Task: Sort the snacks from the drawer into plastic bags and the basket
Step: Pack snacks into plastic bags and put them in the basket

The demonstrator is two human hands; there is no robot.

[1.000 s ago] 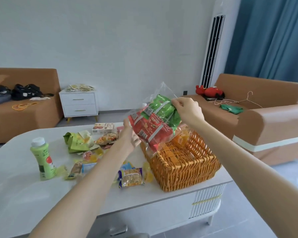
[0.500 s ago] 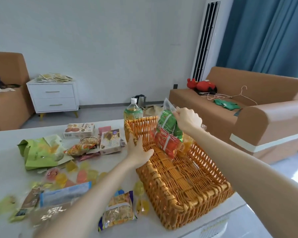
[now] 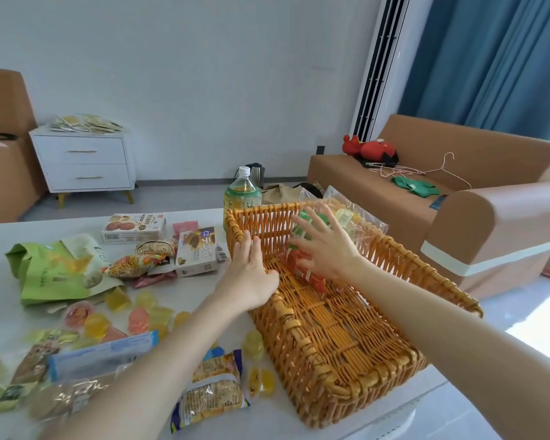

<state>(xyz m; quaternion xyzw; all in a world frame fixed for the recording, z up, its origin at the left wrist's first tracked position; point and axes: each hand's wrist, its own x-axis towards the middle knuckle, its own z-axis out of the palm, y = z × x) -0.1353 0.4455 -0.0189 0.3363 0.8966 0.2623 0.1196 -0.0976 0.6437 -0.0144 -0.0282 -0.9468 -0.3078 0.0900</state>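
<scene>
An orange wicker basket [image 3: 337, 350] stands on the white table [image 3: 172, 217]. A clear plastic bag of red and green snack packs [image 3: 308, 274] leans inside the basket's far end. My right hand [image 3: 326, 246] is spread over that bag with straight fingers, holding nothing. My left hand [image 3: 251, 274] rests flat on the basket's left rim. Loose snacks lie left of the basket: a green pouch [image 3: 54, 271], biscuit boxes [image 3: 134, 228], jelly cups [image 3: 138, 319] and a blue-edged noodle pack [image 3: 210, 392].
A large tea bottle [image 3: 242, 193] stands behind the basket's far corner. A brown sofa [image 3: 458, 201] with a red plush toy is at the right. A white drawer cabinet [image 3: 83, 163] stands by the back wall. The table's front edge runs just below the basket.
My right hand lowered the snack bag into the basket's far end and let go, its fingers now spread. My left hand stayed on the basket's rim. The view moved closer.
</scene>
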